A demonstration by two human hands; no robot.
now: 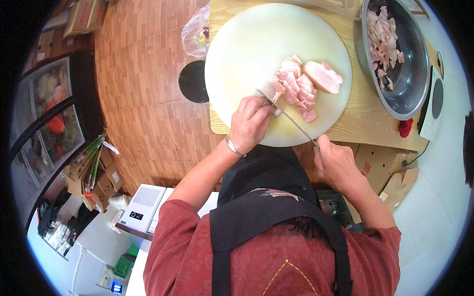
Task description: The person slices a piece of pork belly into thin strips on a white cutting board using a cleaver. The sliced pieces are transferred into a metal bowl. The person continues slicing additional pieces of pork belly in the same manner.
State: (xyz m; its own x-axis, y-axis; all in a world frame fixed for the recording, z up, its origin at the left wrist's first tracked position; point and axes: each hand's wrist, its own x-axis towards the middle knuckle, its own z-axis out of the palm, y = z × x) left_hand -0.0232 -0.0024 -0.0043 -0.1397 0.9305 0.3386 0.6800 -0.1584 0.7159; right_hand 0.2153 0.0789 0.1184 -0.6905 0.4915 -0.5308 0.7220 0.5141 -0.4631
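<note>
A round white cutting board (237, 44) lies on the wooden table in front of me. My right hand (333, 160) is wrapped round the handle of a knife (291, 118), whose blade slants up and left over the board. Beside the blade, my left hand (252, 121) has its fingers curled down on a pale piece of meat (276, 112), mostly hidden by fingers and blade. Right of the blade, several pink meat slices (297, 89) lie in an overlapping pile. A larger chunk of meat (323, 77) with a brownish rind rests against the pile's right side.
At the right of the table (358, 118) stands a deep metal bowl (410, 74) with cut meat in it. A clear plastic bag (196, 37) hangs by the table's left edge, above a black round stool (193, 81). Cardboard boxes (377, 165) sit beneath the table at right.
</note>
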